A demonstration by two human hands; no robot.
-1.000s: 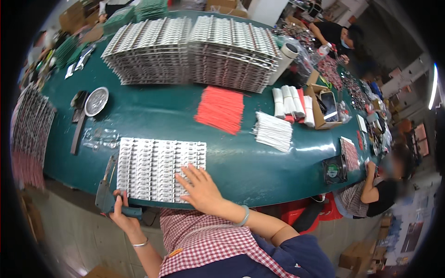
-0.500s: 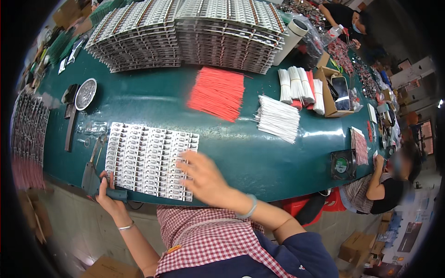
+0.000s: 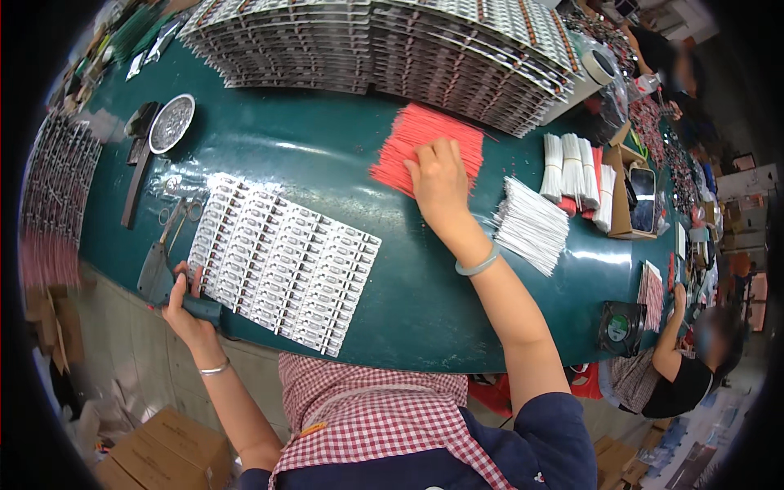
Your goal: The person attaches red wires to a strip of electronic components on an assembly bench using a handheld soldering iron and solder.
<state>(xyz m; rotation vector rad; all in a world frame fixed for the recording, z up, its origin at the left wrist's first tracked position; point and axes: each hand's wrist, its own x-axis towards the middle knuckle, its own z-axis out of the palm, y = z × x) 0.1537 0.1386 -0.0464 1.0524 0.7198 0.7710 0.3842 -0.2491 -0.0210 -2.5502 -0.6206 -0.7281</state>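
White panel [image 3: 286,261] filled with rows of small metal-and-clear parts lies aslant on our green table [image 3: 425,302], its lowest corner close to the near edge. At its left side, our left hand [image 3: 186,314] has its fingers curled closed around the handle of a grey gun-shaped tool [image 3: 155,273], which overlaps the table's rim. Right of the panel we have a broad stretch of bare green running to the black fan [image 3: 622,328] near the right-hand edge.

Beyond that, a pile of white wires [image 3: 531,227] lies just beside the pile of red wires [image 3: 400,151], a narrow green strip between them. Our right hand [image 3: 441,175] rests on the red pile, fingers bent downward; we cannot tell whether they have pinched any strands. A silver bowl [image 3: 171,124] sits well apart on the left, with open table between it and the red pile. Farther off, tied white bundles [image 3: 572,171] stand against a cardboard box [image 3: 622,224], and tall panel stacks [image 3: 474,65] close off the room behind the red wires.
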